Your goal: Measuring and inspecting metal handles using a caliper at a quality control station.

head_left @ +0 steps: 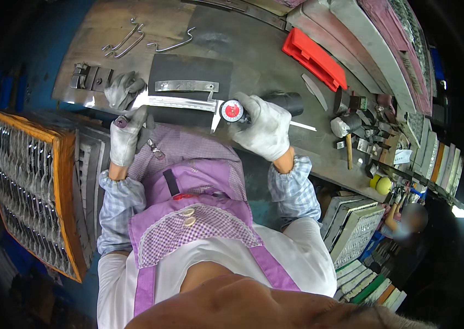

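Caliper (pixel 182 103) spans the bench (pixel 254 60) near its front edge, with the dial (pixel 232 111) toward its right end. The right hand (pixel 265 127), gloved, is closed around the slide at four o'clock from the dial. Toward nine o'clock, the left hand (pixel 125 138) curls near the beam's end; whether it grips is unclear. At ten o'clock a metal strip (pixel 186 86) lies on a dark pad (pixel 188 67); contact with the jaws cannot be told. The caliper is probably light, stiff and slick under gloves, its dial fragile: best held by the slide, beam steadied. The strip looks thin; its ends should suit fingertips.
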Tool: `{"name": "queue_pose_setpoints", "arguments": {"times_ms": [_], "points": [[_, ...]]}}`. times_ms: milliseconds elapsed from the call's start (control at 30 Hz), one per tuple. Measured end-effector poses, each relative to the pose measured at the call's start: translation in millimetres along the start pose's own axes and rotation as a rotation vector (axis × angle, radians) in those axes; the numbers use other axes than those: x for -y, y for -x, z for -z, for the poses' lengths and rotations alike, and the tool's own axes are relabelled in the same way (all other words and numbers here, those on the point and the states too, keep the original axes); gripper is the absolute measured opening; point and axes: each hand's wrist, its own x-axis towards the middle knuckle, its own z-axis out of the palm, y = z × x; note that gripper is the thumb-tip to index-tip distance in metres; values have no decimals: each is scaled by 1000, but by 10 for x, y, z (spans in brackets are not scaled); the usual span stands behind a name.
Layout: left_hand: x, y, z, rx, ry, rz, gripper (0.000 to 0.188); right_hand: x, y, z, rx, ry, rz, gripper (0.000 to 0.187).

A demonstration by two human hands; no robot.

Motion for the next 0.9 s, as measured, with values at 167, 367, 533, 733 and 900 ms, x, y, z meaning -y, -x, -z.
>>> {"name": "queue_pose_setpoints", "arguments": {"times_ms": [167,367,533,733,900], "points": [[37,39,2,-80,71,-52,51,82,4,-12,6,5,-19,48],[27,40,-41,-113,81,-103,52,84,16,-13,-9,0,-18,50],[19,35,-61,-127,93,-102,51,86,12,-5,3,-7,-32,50],[18,13,-76,-156,97,-85,50,80,1,-15,-13,-1,-28,49],[73,13,16,-96,113,-102,44,85,-6,-19,16,-21,-40,47]]}}
